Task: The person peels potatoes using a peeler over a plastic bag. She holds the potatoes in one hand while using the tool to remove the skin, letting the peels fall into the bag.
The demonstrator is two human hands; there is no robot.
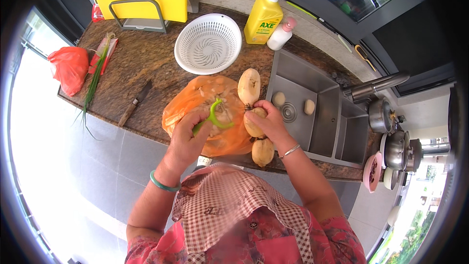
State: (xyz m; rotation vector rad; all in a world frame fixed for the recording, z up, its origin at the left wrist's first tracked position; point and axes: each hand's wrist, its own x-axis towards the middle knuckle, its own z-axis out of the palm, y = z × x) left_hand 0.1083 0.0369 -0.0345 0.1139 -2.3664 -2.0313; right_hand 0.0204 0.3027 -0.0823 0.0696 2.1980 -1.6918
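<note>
My left hand (190, 130) grips a green Y-shaped peeler (220, 117) above an orange plastic bag (179, 108) that holds pale peelings (216, 137). Just right of the bag, my right hand (269, 119) is closed around the middle section of a lotus root (249, 87). The root has several segments joined by dark nodes; its upper segment points away from me and its lowest one hangs near the counter's front edge. Two pale pieces, which look like peeled root, lie in the steel sink (293, 80) beside the drain.
A white plastic colander (207, 44) stands behind the bag, with a yellow detergent bottle (262, 20) and a pink-topped pump bottle (280, 36) to its right. A knife (135, 103), green stalks (97, 77) and a red bag (69, 69) lie left. Pots (397, 150) stand far right.
</note>
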